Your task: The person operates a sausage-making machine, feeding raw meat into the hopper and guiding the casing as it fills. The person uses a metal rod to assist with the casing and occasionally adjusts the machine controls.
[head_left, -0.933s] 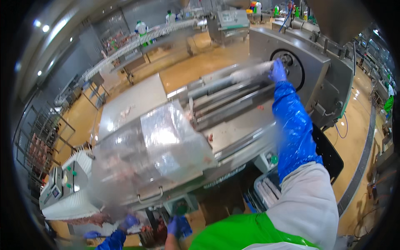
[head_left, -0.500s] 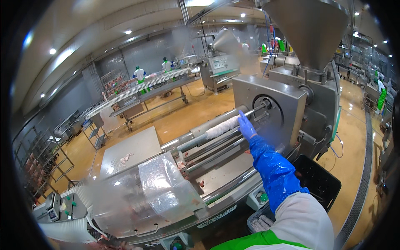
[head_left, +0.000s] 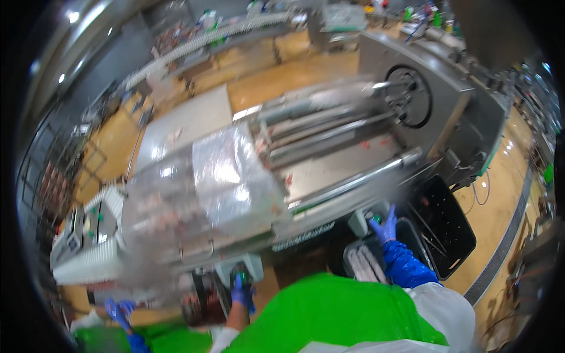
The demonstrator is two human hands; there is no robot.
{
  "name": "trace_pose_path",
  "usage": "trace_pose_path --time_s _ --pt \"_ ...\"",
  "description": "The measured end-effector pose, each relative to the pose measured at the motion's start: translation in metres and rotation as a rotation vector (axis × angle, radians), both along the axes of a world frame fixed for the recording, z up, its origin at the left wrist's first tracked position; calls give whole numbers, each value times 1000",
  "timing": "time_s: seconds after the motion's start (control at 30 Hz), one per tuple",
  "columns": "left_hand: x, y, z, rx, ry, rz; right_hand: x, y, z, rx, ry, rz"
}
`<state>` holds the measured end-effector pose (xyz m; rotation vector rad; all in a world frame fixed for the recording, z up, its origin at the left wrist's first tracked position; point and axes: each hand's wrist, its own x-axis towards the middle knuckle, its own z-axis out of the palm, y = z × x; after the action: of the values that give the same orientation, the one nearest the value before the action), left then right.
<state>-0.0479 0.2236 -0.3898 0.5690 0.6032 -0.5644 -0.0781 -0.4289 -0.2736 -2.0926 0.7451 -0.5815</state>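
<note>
My right hand (head_left: 385, 228), gloved in blue with its fingers spread, is at a green push button (head_left: 375, 219) on the machine's front; its thumb side is nearest the button. My left hand (head_left: 240, 296), also gloved, has a digit stretched onto another green button (head_left: 239, 276) in a pale housing; blur hides its other fingers in part. Neither hand holds anything. Beyond them lies the steel filling machine, with smeared metal tubes (head_left: 335, 141) running to a round turning plate (head_left: 408, 97). Whitish casing (head_left: 341, 97) shows blurred along the far tube. A clear plastic cover (head_left: 226, 167) spans the machine's left part.
A dark tub (head_left: 339, 259) with pale ruffled casing sticks (head_left: 366, 263) stands below my right forearm, beside a black crate (head_left: 450, 229). At lower left a co-worker's gloved hand (head_left: 120, 310) reaches in. A white-ribbed conveyor (head_left: 88, 267) lies at the machine's left end.
My right hand has left the casing on the tube and come down to the green button. My left hand and the co-worker's hand have come into view. The view has tilted down.
</note>
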Motion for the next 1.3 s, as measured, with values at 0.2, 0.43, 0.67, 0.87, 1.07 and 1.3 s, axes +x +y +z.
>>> trace_pose_path --time_s 0.2,0.43,0.67,0.87,1.07,1.3 --pt "-13 8 8 303 112 3 0 -27 -7 389 -121 227" --pt "-9 8 -9 211 109 128 4 -54 -3 520 78 277" --pt "-12 0 2 221 44 166 8 -52 7 489 152 271" --pt "-10 8 25 161 152 -57 9 -57 3 495 196 244" --pt "-12 -31 58 499 101 50 11 -59 12 496 189 278" --pt "-17 43 2 -820 684 667 12 -52 17 398 304 227"
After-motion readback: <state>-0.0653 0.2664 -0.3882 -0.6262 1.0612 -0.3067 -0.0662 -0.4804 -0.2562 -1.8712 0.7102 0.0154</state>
